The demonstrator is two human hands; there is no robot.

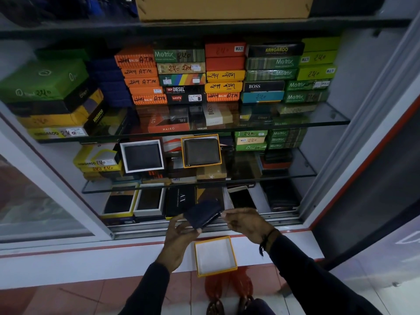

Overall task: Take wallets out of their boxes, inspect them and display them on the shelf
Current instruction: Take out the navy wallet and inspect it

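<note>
- Dark blue wallet (203, 216) is out of its box and is held in front of the lowest shelf, above the white ledge (91, 260) of the cabinet.
- The left hand (179, 235) holds the wallet from below, with the thumb and the fingers pressed on its lower corner.
- The right hand (246, 221) pinches something small at the zip side of the wallet, probably the zip pull; it is too small to be sure.
- An open yellow box (216, 256) with white inside stands on the ledge just under the hands. It has nothing in it, so I judge that it belongs to this wallet.
- So the taking out is done for this wallet, and the inspection seems to be the step in hand.
- Two wallets are already shown on the middle glass shelf (304, 173): a black one in a white-framed box (142, 156) and a brown one in an orange-framed box (201, 151), both standing tilted toward the front.
- On the lowest level there are more open boxes (134, 201) with dark wallets inside.
- Many closed boxes (225, 73) are stacked on the upper shelf, so much work is probably left.
- This wallet is not yet displayed.
</note>
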